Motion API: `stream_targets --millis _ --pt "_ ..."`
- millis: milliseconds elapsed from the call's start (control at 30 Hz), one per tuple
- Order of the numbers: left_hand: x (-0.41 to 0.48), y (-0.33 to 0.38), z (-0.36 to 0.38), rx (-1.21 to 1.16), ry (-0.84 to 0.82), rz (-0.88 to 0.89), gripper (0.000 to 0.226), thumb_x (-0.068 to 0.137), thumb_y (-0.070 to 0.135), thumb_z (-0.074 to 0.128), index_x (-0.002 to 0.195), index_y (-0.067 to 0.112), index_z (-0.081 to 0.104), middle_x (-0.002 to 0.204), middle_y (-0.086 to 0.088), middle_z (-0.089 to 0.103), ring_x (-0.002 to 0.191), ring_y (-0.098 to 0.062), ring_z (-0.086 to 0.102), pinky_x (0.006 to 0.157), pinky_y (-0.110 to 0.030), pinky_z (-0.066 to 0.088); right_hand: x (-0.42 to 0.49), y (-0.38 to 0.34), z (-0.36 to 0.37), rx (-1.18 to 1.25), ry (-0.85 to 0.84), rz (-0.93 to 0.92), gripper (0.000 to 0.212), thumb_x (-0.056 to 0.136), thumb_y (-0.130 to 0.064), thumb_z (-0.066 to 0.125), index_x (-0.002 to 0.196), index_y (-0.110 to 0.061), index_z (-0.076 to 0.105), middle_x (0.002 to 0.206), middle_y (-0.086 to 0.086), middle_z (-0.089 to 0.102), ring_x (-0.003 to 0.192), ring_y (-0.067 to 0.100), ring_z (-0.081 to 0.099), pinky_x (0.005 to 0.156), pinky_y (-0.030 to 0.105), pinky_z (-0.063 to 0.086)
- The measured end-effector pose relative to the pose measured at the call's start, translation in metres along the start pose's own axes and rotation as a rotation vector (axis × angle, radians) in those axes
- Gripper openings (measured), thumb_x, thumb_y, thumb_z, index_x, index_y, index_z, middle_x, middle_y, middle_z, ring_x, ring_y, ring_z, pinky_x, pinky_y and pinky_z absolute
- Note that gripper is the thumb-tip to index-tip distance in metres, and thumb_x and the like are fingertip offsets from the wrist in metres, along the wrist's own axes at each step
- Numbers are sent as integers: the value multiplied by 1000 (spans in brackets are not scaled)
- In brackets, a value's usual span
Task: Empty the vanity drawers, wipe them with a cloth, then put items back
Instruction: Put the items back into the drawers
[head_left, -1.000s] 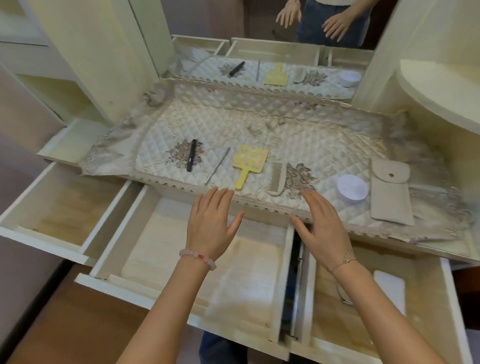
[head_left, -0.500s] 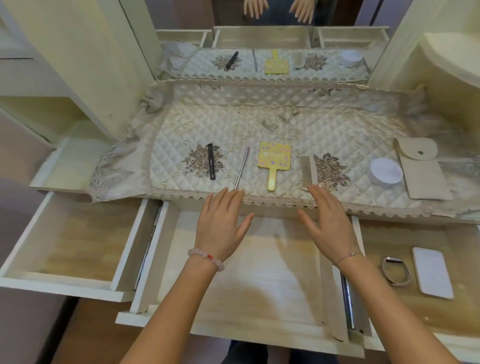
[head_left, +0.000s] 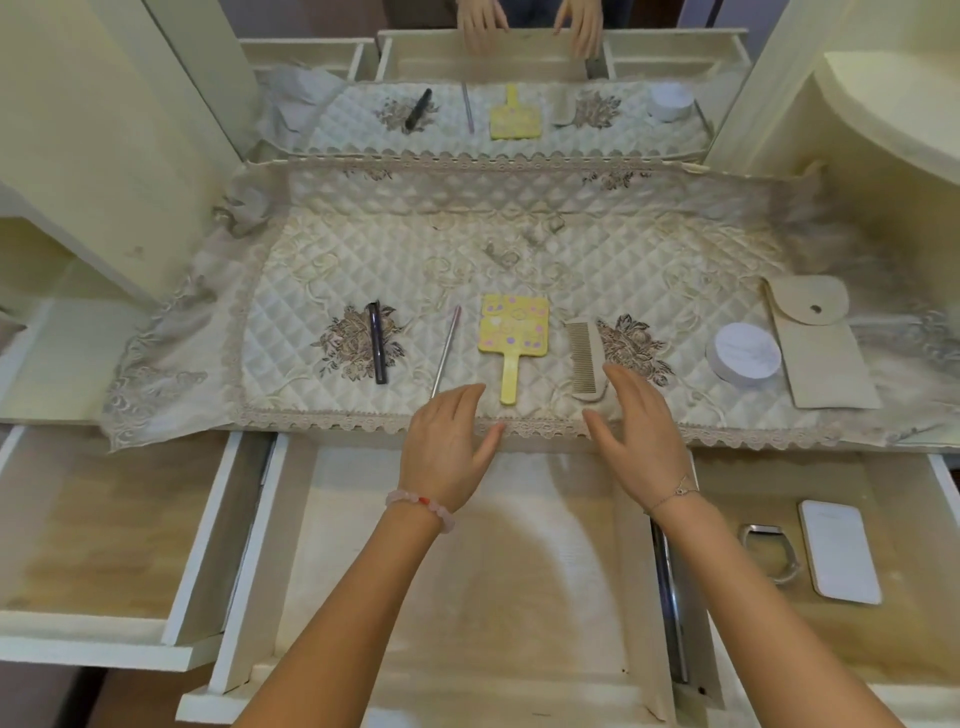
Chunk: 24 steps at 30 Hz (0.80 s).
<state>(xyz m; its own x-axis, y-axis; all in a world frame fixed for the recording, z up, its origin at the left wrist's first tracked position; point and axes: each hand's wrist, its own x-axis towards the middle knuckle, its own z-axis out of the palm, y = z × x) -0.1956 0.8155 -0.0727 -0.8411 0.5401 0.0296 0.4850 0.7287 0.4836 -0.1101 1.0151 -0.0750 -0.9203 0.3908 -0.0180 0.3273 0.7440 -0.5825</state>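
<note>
Three vanity drawers stand pulled out: the left drawer (head_left: 88, 540), the middle drawer (head_left: 363, 597) and the right drawer (head_left: 904, 639). My left hand (head_left: 447, 447) and my right hand (head_left: 641, 434) hover open above the back of the middle drawer, at the front edge of the quilted cloth (head_left: 519, 249). On the cloth lie a dark pen (head_left: 376, 343), a thin metal stick (head_left: 447, 351), a yellow hand mirror (head_left: 511, 335), a comb (head_left: 586, 358), a round white box (head_left: 744, 353) and a beige pouch (head_left: 815, 343). My hands hold nothing.
The right drawer holds a white flat case (head_left: 839, 551) and a metal ring-shaped piece (head_left: 769, 551). A mirror (head_left: 493, 78) at the back reflects the tabletop and my hands. Cream cabinet sides rise at left and right.
The view has swung to centre on the vanity. Both hands have moved forward a little to the cloth's front edge, still open and apart.
</note>
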Motion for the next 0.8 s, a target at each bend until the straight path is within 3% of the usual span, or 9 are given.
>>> stream_targets --millis 133,233,300,400,533,700,800 --pt "34 5 28 -271 -50 -231 50 89 35 58 129 8 47 122 -6 54 112 -21 49 93 -31 40 27 14 8 110 9 156 57 89 -31 59 138 -11 38 138 9 44 128 22 37 104 28 27" --pt "56 9 43 -422 -23 -382 48 84 33 65 123 9 51 105 -2 53 102 -21 52 86 -30 43 46 24 14 182 22 294 61 84 -35 65 135 -10 42 131 11 48 122 25 42 104 38 36" --pt "65 11 51 -448 1 -425 45 83 31 67 119 8 53 100 -2 53 98 -22 52 86 -32 45 56 29 18 228 27 361 61 80 -38 69 129 -10 47 118 8 54 113 25 48 97 43 42" --pt "72 14 57 -427 23 -460 37 81 28 69 111 10 56 96 -4 57 94 -24 54 84 -39 48 65 32 24 284 65 424 53 73 -41 74 113 -13 54 96 -1 53 98 24 53 85 39 47" --pt "76 18 58 -355 32 -491 26 81 27 68 102 15 57 94 -1 60 89 -21 57 78 -41 49 73 33 30 278 89 470 42 70 -39 77 99 -17 56 85 -5 55 92 20 56 70 32 45" --pt "79 16 56 -380 25 -555 23 81 31 67 99 19 57 82 10 56 78 -13 57 66 -28 44 79 27 30 292 73 550 32 70 -36 76 87 -24 52 74 -12 55 76 13 56 53 23 34" --pt "80 14 55 -442 17 -596 20 79 31 69 91 22 56 75 15 54 69 -6 54 56 -23 38 82 24 31 301 30 582 22 72 -33 75 84 -23 58 74 -11 58 71 12 56 52 21 33"
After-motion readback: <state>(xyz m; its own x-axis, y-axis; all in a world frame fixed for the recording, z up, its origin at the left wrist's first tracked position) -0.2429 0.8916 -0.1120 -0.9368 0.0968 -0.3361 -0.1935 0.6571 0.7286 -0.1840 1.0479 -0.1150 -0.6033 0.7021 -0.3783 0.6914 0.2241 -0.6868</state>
